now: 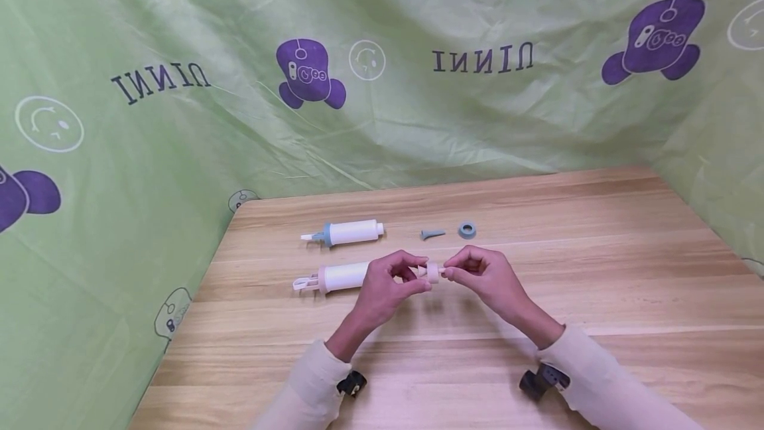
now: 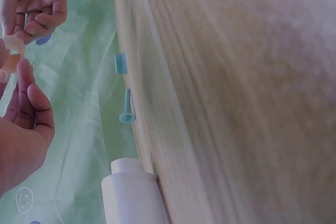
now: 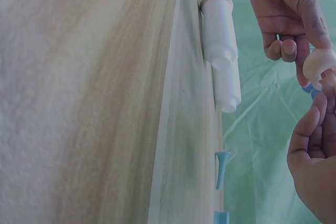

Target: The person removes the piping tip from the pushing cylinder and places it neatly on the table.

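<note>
Above the tabletop, my left hand (image 1: 384, 287) pinches a pale pink ring-shaped cap (image 1: 433, 273) between thumb and fingertips. A small pink funnel-shaped nozzle (image 3: 327, 76) sits in the ring's opening; fingers hide part of it. From the other side my right hand (image 1: 486, 276) pinches the nozzle's thin end. Just behind my left hand lies a white syringe-like tube (image 1: 346, 276) with a pink collar, its far end covered by that hand. A similar white tube (image 1: 355, 231) with a blue collar lies farther back.
Beyond my hands, a blue funnel-shaped nozzle (image 1: 432, 234) and a blue ring cap (image 1: 467, 229) lie on the wooden table (image 1: 597, 251). Green printed cloth (image 1: 418, 131) hangs around the table's back and sides. A black wrist camera strap (image 1: 544, 380) shows at the right sleeve.
</note>
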### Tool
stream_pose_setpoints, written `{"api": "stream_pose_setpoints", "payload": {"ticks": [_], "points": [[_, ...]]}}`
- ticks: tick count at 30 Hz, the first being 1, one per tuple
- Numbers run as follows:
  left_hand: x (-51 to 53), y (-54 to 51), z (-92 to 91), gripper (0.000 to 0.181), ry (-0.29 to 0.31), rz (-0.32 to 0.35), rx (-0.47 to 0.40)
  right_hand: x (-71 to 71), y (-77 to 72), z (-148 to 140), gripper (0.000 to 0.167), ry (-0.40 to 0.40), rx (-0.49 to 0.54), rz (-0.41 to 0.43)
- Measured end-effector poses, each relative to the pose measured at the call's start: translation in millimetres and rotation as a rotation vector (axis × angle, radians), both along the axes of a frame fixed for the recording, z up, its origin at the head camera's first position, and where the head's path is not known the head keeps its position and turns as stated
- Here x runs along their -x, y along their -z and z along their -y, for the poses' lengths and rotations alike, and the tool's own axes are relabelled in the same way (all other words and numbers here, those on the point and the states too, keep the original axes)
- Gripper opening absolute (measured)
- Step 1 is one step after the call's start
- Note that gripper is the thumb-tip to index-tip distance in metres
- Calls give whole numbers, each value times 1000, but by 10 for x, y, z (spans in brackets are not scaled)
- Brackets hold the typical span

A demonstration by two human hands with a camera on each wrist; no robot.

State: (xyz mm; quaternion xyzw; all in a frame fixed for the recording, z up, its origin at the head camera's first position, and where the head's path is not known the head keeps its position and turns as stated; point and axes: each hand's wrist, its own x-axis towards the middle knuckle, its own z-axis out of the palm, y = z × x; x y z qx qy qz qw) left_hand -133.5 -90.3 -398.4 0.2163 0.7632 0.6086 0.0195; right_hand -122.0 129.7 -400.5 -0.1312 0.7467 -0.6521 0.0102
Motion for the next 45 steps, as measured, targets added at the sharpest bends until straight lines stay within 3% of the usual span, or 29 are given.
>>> {"api": "stream_pose_setpoints", "payload": {"ticks": [12,22,30,45], "points": [[-8,18,-6,33,-15,-2,-28,-21,15,29,22,-33,47,67],[-15,9,-29,34,-50,13,-19,-14,18,53,33,-55,39,51],[-17,20,-23,31,-38,-40,-49,-2,26,64,31,-52,35,21],[-21,10,-31,31,-38,-21,-41,-6,6,84,28,-68,18,5]]}}
